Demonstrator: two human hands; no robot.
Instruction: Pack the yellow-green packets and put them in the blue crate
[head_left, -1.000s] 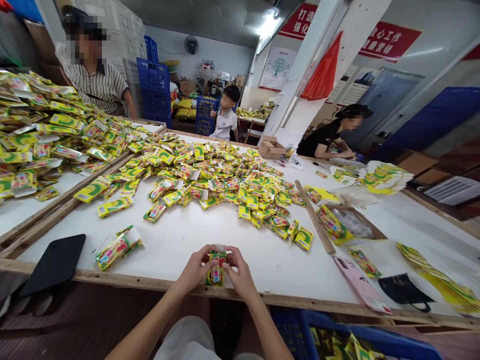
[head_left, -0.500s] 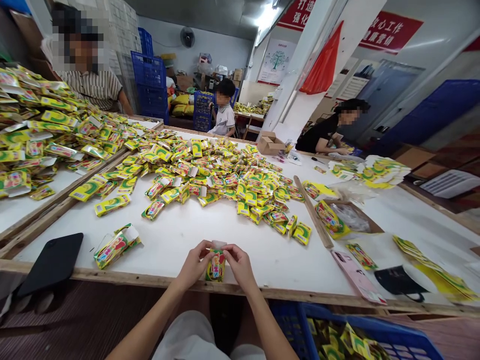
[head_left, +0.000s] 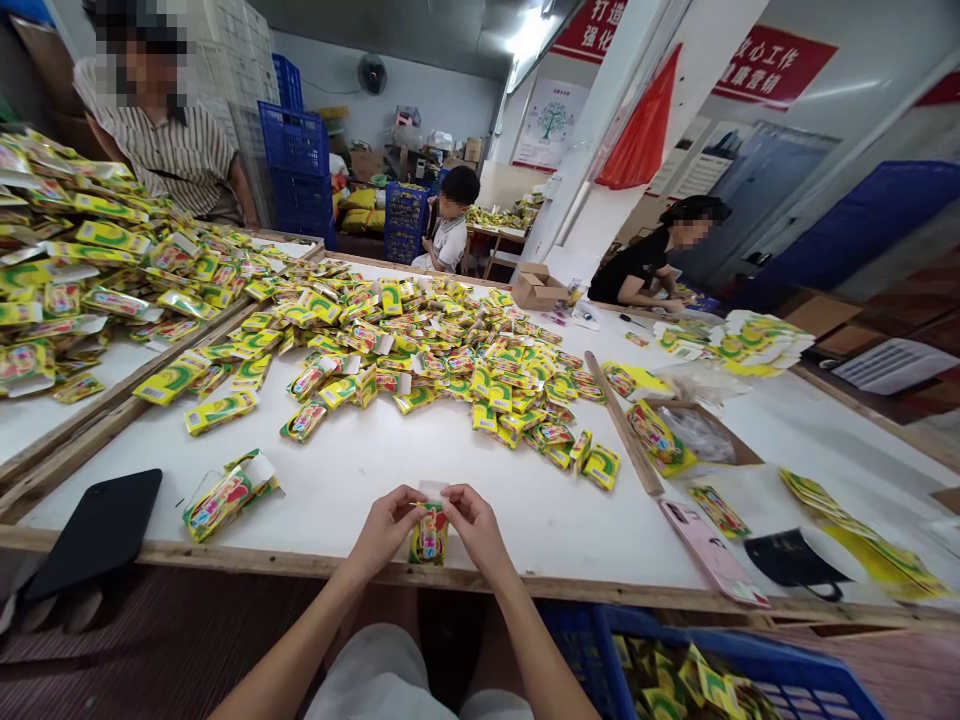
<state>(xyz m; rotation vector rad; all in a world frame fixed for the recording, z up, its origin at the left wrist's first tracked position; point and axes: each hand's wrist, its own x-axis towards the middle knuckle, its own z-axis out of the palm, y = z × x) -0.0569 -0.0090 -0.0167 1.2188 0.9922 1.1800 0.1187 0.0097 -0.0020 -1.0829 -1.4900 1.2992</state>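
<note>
A small yellow and green printed carton [head_left: 429,538] stands at the table's front edge, its white end flap raised at the top. My left hand [head_left: 391,522] pinches its upper left corner between thumb and fingers. On the opposite corner, my right hand [head_left: 466,515] is closed in the same way. Left of my hands lies a larger carton [head_left: 229,497] with its flap open. Beyond them spreads a heap of similar small cartons [head_left: 420,350].
A black phone [head_left: 97,530] overhangs the front edge at left. To the right are a wooden strip [head_left: 622,425], a pink phone [head_left: 712,553] and a black mask-like item [head_left: 795,560]. A blue crate [head_left: 787,665] of cartons sits below the edge. Several people are around the tables.
Both hands keep their hold on the carton, with fingers shifted slightly and more of its printed front showing. The person at far left stands more upright. My view has shifted slightly.
</note>
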